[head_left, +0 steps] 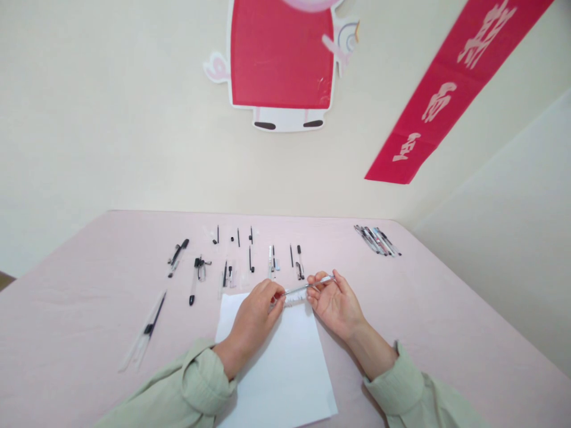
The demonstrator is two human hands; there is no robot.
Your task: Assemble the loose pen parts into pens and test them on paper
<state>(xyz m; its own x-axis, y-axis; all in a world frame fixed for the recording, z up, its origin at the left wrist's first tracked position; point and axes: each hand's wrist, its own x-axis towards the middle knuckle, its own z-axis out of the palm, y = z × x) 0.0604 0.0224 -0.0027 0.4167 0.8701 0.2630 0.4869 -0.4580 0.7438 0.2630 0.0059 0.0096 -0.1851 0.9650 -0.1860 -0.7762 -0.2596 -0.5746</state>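
At the far-right corner of the paper, pinching a slim pen in the left hand, lightly gripping its other end with the right hand — apparently 2-handed adjusting, next calling for steadiness. Facing pen parts beyond the paper.

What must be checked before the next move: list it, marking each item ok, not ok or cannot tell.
1. Pen held at both ends: ok, by the left hand and right hand.
2. Paper on the table, partly beneath the left hand: ok.
3. Bundled pens apart from the loose parts: ok.
4. Loose parts gathered in one pile: not ok, spread out.
5. Held pen's left end intact: cannot tell, hidden.
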